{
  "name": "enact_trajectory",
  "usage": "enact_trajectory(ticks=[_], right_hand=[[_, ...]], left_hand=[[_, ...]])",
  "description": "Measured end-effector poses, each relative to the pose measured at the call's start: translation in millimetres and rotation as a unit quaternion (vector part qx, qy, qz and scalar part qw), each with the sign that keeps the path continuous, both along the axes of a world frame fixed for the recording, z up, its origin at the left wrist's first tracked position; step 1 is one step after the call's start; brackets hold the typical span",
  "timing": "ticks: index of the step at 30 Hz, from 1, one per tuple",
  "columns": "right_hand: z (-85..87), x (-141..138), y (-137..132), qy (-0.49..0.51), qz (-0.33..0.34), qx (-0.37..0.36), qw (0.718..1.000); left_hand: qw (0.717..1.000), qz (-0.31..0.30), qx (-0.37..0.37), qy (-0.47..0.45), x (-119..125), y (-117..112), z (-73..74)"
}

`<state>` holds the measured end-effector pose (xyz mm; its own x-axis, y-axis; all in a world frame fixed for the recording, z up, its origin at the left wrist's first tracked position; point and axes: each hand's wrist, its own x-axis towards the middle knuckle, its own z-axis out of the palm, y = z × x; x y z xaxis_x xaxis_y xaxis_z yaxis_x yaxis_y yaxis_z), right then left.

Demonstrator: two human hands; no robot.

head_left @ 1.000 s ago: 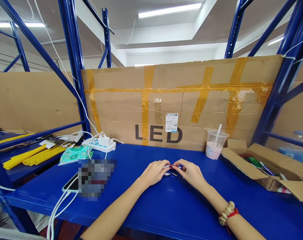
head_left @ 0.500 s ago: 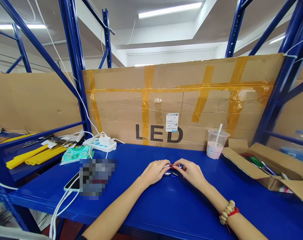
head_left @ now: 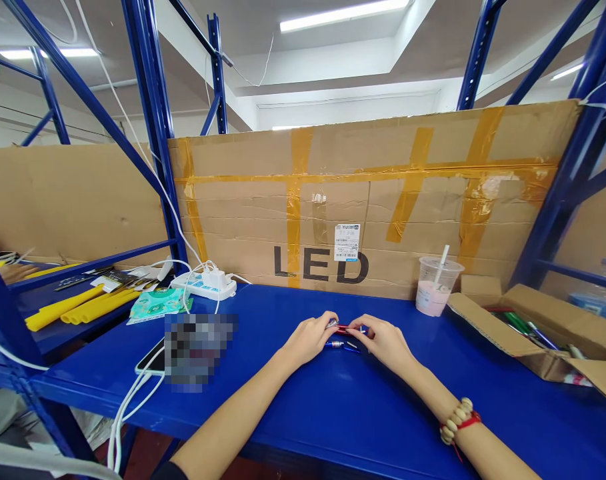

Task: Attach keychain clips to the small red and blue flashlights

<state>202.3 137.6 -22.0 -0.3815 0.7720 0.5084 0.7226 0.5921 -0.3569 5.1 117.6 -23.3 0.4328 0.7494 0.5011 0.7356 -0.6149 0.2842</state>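
A slim red pen [head_left: 342,329] with silvery parts at its ends spans the space between my hands, just above the blue tabletop. My left hand [head_left: 310,338] pinches its left end, and its fingertips cover part of it. At the other end, my right hand [head_left: 380,340] pinches the pen between thumb and fingers. A beaded bracelet [head_left: 457,421] circles the right wrist. Blue and silver pen parts [head_left: 337,345] lie on the table just below the hands, near the left fingertips. A thin dark piece [head_left: 353,348] rests beside them.
An open cardboard box [head_left: 525,360] of pens stands at the right. Near it is a plastic cup [head_left: 433,297] of pink drink with a straw. A power strip [head_left: 193,285], phone [head_left: 151,360] and cables sit left. Tall cardboard [head_left: 243,220] closes off the back.
My fingers have drawn slightly apart, so more of the red pen shows between them. Both hands keep their pinch. The camera view has shifted a little.
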Motion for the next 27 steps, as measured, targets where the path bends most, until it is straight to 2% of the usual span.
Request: enact_trajectory(ticks=[14,20,27], right_hand=[[-1.8,2.4,4.0,-0.003,0.004,0.01,1.0],[0.5,1.8,1.5,0.005,0.0,-0.003,1.0],[0.7,2.8,1.1,0.001,0.003,0.0,1.0]], left_hand=[[0.998,0.016,-0.041,-0.036,0.7,-1.4,4.6],[1.0,-0.012,-0.016,-0.023,-0.6,0.8,2.2],[1.0,-0.017,0.002,-0.016,-1.2,1.1,0.9]])
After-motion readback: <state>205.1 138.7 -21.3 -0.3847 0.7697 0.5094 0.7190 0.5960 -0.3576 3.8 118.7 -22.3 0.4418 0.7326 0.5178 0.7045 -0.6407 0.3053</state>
